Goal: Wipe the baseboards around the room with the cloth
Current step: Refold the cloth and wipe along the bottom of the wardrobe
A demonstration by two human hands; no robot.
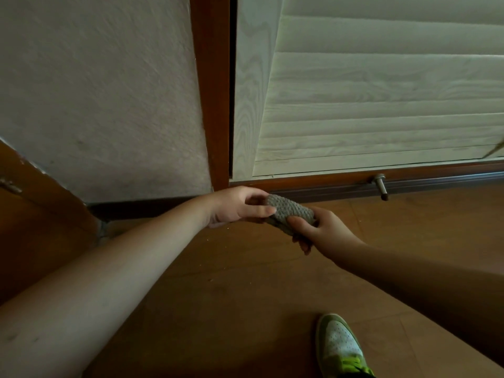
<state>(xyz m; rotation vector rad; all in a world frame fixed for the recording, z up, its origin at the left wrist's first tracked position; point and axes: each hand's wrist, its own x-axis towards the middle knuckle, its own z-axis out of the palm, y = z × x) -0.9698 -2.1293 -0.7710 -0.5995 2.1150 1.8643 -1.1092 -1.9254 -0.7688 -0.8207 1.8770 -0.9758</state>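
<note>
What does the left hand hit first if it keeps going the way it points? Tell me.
Probably the brown door frame post near its foot, just beyond the left hand, which holds the cloth together with the right hand. Depth is hard to judge; it might meet the baseboard instead.

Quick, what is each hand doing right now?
Left hand: closed, pinching one end of the grey cloth.
Right hand: closed, gripping the cloth's other end.

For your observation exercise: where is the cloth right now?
In the head view, the cloth sits mid-frame, gripped by the left hand and right hand, just before the baseboard.
</note>
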